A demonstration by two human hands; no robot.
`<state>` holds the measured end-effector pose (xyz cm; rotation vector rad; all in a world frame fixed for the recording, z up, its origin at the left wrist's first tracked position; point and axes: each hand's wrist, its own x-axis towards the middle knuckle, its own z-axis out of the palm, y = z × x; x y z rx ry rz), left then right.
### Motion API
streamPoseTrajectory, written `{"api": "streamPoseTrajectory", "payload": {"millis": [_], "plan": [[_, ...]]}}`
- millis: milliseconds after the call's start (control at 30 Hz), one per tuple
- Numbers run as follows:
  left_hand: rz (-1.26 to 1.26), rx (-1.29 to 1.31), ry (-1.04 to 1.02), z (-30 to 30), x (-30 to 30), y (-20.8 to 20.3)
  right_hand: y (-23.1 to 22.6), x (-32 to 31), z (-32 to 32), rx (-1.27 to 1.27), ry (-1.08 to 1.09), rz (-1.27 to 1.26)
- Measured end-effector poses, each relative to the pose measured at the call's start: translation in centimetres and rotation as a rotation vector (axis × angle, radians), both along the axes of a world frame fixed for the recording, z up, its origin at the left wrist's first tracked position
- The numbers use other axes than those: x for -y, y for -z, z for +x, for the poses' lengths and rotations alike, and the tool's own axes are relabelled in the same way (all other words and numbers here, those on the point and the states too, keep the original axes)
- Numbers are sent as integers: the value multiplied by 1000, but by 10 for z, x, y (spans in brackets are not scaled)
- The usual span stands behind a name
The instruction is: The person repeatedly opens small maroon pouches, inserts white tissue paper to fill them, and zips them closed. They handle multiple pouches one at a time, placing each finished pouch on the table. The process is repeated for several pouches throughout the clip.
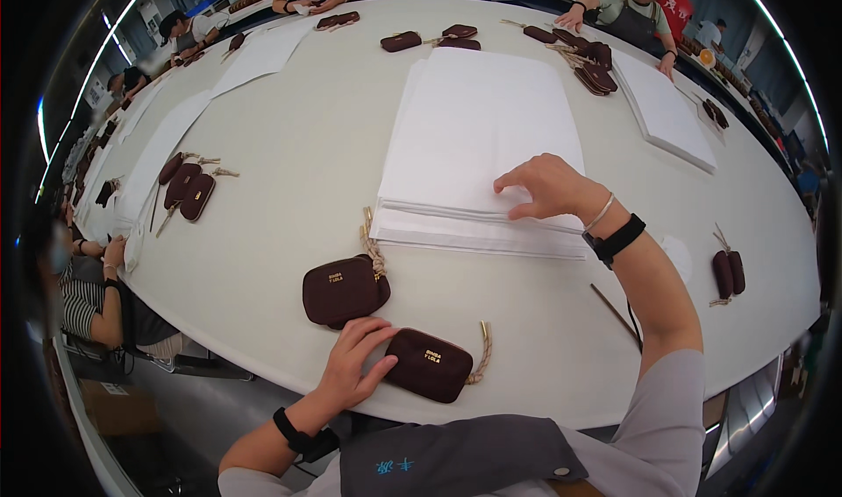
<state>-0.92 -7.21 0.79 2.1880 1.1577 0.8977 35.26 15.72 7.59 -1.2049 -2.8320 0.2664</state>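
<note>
Near the front edge of the table lies a dark brown zip pouch [431, 367] with a braided cord pull [484, 357] at its right end. My left hand [351, 365] grips its left end, with the thumb and fingers on either side of the corner. Just beyond that hand, a small pile of similar brown pouches [338, 291] rests with braided cords pointing away. Over the near part of a stack of white paper sheets [482, 120], my right hand [553, 188] hovers with thumb and fingers apart, holding nothing.
A thin dark stick [616, 313] lies right of the paper. Two pouches [728, 273] sit at the far right, several more [189, 188] at the left. Another paper stack [662, 115] stands beyond. Co-workers [627, 10] work along the table's far and left sides.
</note>
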Motion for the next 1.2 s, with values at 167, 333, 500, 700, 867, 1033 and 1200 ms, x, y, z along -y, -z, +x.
{"api": "streamPoseTrajectory", "payload": {"millis": [167, 333, 500, 700, 867, 1033, 1200], "plan": [[22, 9, 0, 0, 1, 2, -4, -6, 4, -29, 25, -66], [26, 8, 0, 0, 2, 3, 1, -5, 7, -52, 35, -24], [41, 5, -2, 3, 2, 4, 12, 5, 0, 44, 13, 181], [35, 11, -26, -1, 7, 5, 33, 1, -2, -94, 39, 282], [77, 58, 36, 0, 3, 6, 12, -13, 3, -494, 401, 258], [-67, -91, 162, 13, -10, -8, -49, -3, -21, -1084, 333, 217], [-272, -83, 244, 9, -12, 3, -21, 86, -70, -919, 345, -222]]}}
